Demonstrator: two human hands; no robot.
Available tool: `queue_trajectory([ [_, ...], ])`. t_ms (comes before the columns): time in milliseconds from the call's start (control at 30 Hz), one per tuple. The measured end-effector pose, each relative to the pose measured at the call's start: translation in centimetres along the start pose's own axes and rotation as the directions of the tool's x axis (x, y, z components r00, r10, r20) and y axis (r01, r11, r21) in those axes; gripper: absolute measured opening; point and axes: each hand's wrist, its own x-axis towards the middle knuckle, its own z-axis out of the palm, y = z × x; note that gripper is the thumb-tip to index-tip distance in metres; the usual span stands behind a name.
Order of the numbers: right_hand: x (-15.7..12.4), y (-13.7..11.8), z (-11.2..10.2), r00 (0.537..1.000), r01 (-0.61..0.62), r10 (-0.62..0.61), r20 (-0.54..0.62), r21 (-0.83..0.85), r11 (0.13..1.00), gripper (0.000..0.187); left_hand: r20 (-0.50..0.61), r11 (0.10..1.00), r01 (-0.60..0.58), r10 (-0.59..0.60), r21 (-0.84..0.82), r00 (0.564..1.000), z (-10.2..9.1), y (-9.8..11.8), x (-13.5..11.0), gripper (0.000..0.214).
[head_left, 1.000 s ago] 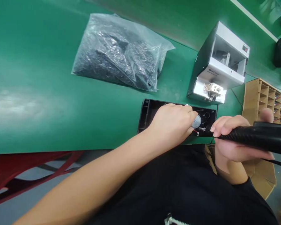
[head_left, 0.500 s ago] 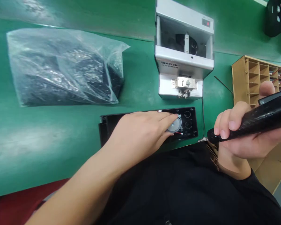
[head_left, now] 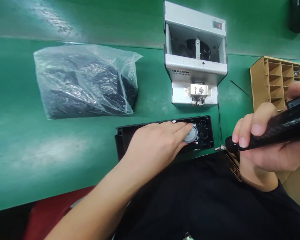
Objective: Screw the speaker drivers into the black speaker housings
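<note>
My left hand (head_left: 158,141) reaches over a shallow black plastic housing (head_left: 207,141) lying on the green table. Its fingers and thumb are closed on the edge of a round grey speaker (head_left: 191,134) inside the housing, and the hand hides part of both. A small white connector on a red wire shows beside the speaker. In my right hand (head_left: 262,143) is a black electric screwdriver (head_left: 277,128), with fingers wrapped round its body. The screwdriver's spring-wrapped tip points left, just off the right end of the housing; nothing touches it.
Beyond the housing stands a silver screw feeder (head_left: 196,63) with a red display. A clear plastic bag (head_left: 87,83) of black parts lies at left. A cardboard divider box (head_left: 272,80) with wired parts stands at right, near a thin dark rod (head_left: 241,89).
The camera view has shifted, so the bag and housing appear farther right. Both hands keep the same holds, and the screwdriver still sits off the housing's right end.
</note>
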Motion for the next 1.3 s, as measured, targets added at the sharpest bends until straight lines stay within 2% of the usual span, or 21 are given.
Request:
queue_trajectory([
  [67, -0.5, 0.4, 0.7, 0.998, 0.046, -0.047, -0.037, -0.031, 0.998, 0.06, 0.015, 1.0, 0.006, -0.006, 0.019, 1.0, -0.1, 0.3, 0.2, 0.033],
  [133, -0.8, 0.5, 1.1, 0.998, 0.035, -0.038, -0.048, -0.054, 0.998, 0.052, 0.044, 0.999, 0.023, -0.025, 0.042, 0.999, -0.3, 0.6, 0.4, 0.031],
  [233, -0.7, 0.5, 1.3, 1.0, 0.019, -0.018, 0.02, -0.019, 1.0, 0.04, 0.115, 0.996, 0.059, -0.066, 0.067, 0.991, -0.6, 0.9, 0.8, 0.029],
  [400, -0.2, 1.1, 1.8, 0.992, -0.094, 0.088, 0.095, 0.062, 0.994, 0.055, 0.167, 0.998, 0.054, -0.056, 0.016, 0.984, -0.7, 0.6, 1.3, 0.029],
  [567, 0.2, 2.0, 3.2, 1.0, 0.007, -0.007, -0.025, 0.002, 1.0, 0.049, 0.19, 0.998, 0.064, -0.062, -0.005, 0.98, -0.7, 0.3, 1.3, 0.039],
  [700, 0.7, 1.3, 3.5, 0.999, 0.001, -0.001, -0.042, -0.004, 1.0, 0.063, 0.161, 0.999, 0.003, -0.011, 0.052, 0.987, -0.8, 1.0, 1.0, 0.04],
  [833, 1.0, -0.2, 3.3, 0.988, -0.132, 0.134, 0.075, -0.036, 0.991, 0.057, 0.155, 0.987, -0.09, 0.07, 0.129, 0.985, -1.4, 1.5, 1.2, 0.03],
  [900, 1.0, -0.5, 3.3, 0.98, -0.16, 0.161, 0.112, -0.019, 0.987, 0.057, 0.175, 0.98, -0.157, 0.135, 0.119, 0.975, -1.6, 1.3, 1.4, 0.03],
  [1000, 0.7, -0.1, 3.7, 0.988, -0.147, 0.146, 0.041, 0.025, 0.989, 0.064, 0.165, 0.972, -0.219, 0.204, 0.084, 0.965, -1.6, 0.7, 1.5, 0.032],
  [1100, 0.4, 0.3, 4.1, 0.988, -0.153, 0.153, -0.015, 0.002, 0.988, 0.068, 0.137, 0.964, -0.255, 0.244, 0.072, 0.96, -1.4, 0.2, 1.2, 0.04],
  [1300, 0.4, 0.3, 4.6, 0.98, -0.188, 0.186, -0.069, -0.023, 0.982, 0.069, 0.1, 0.965, -0.258, 0.253, 0.04, 0.962, -1.1, -0.1, 0.8, 0.044],
])
